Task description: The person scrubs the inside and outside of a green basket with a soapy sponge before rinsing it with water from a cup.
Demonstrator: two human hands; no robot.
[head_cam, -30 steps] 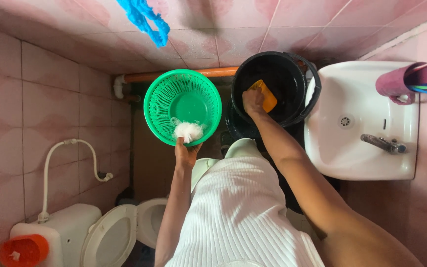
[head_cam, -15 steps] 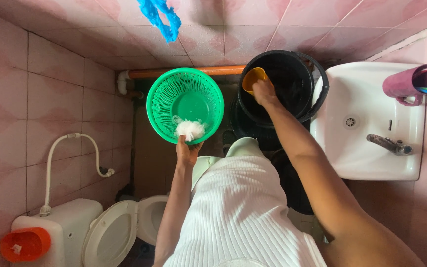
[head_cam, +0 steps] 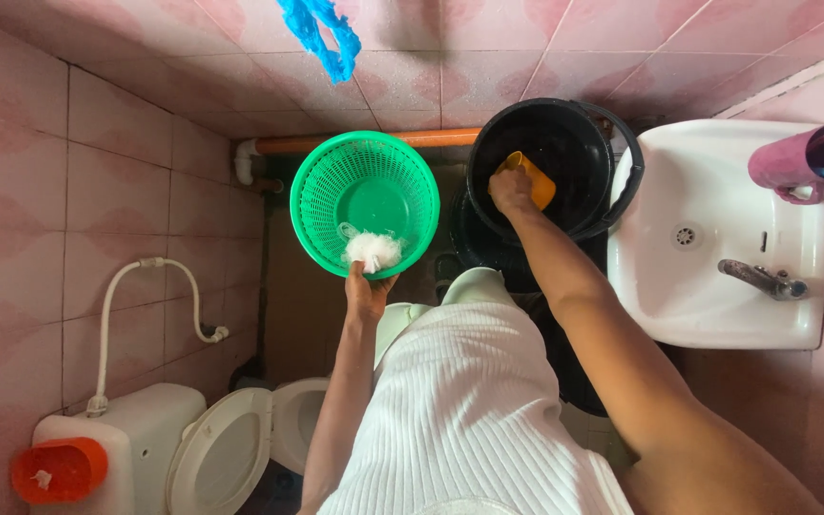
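Observation:
My left hand point(head_cam: 365, 293) grips the near rim of a round green plastic basket point(head_cam: 366, 203), pinching a white fluffy scrubber point(head_cam: 373, 250) against it. The basket is held up, its open side facing me. My right hand point(head_cam: 511, 191) reaches into a black bucket point(head_cam: 553, 167) and holds an orange plastic scoop point(head_cam: 532, 177) inside it. I wear a white ribbed garment point(head_cam: 464, 410).
A white washbasin point(head_cam: 717, 234) with a metal tap point(head_cam: 760, 278) is at the right, with a pink cup point(head_cam: 803, 154) of toothbrushes on its corner. A white toilet point(head_cam: 221, 448) with an orange tub point(head_cam: 57, 469) on its tank is at lower left. Pink tiled walls surround; a blue cloth point(head_cam: 321, 33) hangs above.
The orange scoop rose to the bucket's rim half a second ago and has dipped back into the bucket. The basket stays held; the view shifted slightly.

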